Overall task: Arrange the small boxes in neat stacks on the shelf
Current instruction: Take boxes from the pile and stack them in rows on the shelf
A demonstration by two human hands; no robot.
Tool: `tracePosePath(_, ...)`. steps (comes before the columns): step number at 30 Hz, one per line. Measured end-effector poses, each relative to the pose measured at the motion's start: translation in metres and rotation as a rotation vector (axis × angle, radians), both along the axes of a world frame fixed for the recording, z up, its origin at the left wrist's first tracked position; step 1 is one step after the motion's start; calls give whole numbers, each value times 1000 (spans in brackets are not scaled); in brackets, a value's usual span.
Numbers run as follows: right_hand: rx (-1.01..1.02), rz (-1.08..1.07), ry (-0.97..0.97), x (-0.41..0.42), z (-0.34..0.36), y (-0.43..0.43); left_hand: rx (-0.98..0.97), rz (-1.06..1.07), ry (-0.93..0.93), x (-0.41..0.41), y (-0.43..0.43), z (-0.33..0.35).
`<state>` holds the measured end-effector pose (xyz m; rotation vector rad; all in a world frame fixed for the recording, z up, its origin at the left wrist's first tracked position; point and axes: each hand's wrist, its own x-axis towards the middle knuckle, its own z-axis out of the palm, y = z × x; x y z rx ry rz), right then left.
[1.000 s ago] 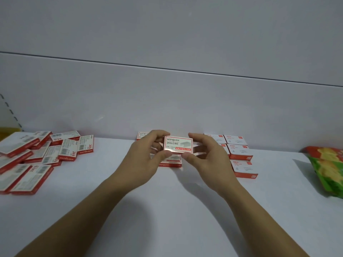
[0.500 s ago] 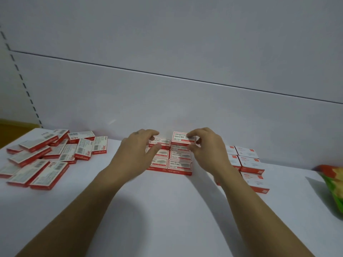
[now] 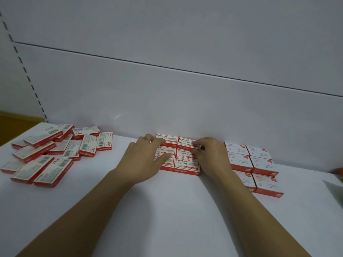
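Note:
Small red-and-white staple boxes form a neat block [image 3: 186, 165] of two columns against the back wall of the white shelf [image 3: 167, 210]. My right hand [image 3: 211, 156] pinches the back right box [image 3: 187, 142] of that block, fingertips on its top. My left hand [image 3: 143, 158] lies over the left column, fingers straight across the box tops, thumb on a middle box. A jumbled pile of the same boxes [image 3: 55, 151] lies at the far left.
A second neat block of white-topped red boxes [image 3: 257, 164] stands to the right of my right hand. A red and green snack bag [image 3: 338, 175] shows at the right edge. The grey back wall stands close behind the blocks.
The box I held up in both hands went down onto the back right of the middle block. My left hand let go and flattened over the left column.

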<state>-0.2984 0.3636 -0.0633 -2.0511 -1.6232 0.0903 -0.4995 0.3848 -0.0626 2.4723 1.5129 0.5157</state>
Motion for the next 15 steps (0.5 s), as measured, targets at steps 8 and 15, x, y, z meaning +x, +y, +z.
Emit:
tracePosePath(8,-62,124,-136,-8,2,-6,-22,5,3,2,2,0)
tracePosePath(15,-124,156,-161,-8,-3,-13,7,-4,7,0,1,0)
